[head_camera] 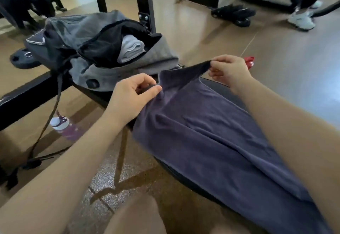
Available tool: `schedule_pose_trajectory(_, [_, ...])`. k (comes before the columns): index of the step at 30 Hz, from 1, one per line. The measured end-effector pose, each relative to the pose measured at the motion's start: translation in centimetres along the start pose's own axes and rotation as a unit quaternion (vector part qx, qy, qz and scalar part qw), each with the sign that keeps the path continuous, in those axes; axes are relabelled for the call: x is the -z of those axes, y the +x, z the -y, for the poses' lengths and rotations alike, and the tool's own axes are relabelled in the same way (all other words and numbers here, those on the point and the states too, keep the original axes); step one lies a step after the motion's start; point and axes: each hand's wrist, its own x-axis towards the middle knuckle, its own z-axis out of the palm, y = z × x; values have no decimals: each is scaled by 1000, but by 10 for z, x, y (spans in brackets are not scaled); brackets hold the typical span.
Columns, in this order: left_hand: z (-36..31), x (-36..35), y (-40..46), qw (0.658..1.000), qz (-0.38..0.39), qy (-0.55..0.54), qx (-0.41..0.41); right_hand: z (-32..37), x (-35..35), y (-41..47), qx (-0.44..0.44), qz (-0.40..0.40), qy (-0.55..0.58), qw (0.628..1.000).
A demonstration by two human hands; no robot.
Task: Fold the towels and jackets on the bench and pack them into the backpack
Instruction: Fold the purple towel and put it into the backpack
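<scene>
The purple towel (211, 132) lies lengthwise along the dark table (217, 86), its long axis running from 5 o'clock near the person up to 11 o'clock, its far edge pointing at the grey backpack (103, 49). The backpack sits open-mouthed at 10 o'clock on the table's far end, a pale rolled towel (130, 50) already inside, likely left gaping for easy packing. The left hand (132, 95) and right hand (228, 71) each pinch a far corner with curled fingers, lifting that edge taut, seemingly to start a fold.
</scene>
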Motion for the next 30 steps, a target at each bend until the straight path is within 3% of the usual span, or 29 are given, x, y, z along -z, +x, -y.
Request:
schedule_pose_trajectory(5, [-41,-57,-16,978,168,-122,-30,-15,71,-52,-76,-113,-32,990])
schedule_pose_trajectory(13, [-128,-136,-68,883,403,-202,-130,-29,177,-146,-78,-238,-15,968])
schedule_pose_trajectory(18, [-162,-174,-98,824,504,-195,-173,-58,228,-182,-117,-280,-12,953])
schedule_pose_trajectory(21, [-156,-198,-107,787,578,-140,-164,-98,246,-191,-166,-305,-92,933])
schedule_pose_trajectory(23, [-145,-213,-104,799,568,-122,-155,-123,252,-193,-175,-315,-128,924])
schedule_pose_trajectory(27, [-119,-244,-66,894,411,-36,-176,-152,258,-186,-191,-334,-129,914])
schedule_pose_trajectory(30, [-95,-267,-24,914,341,100,-195,-163,259,-182,-209,-319,-74,921])
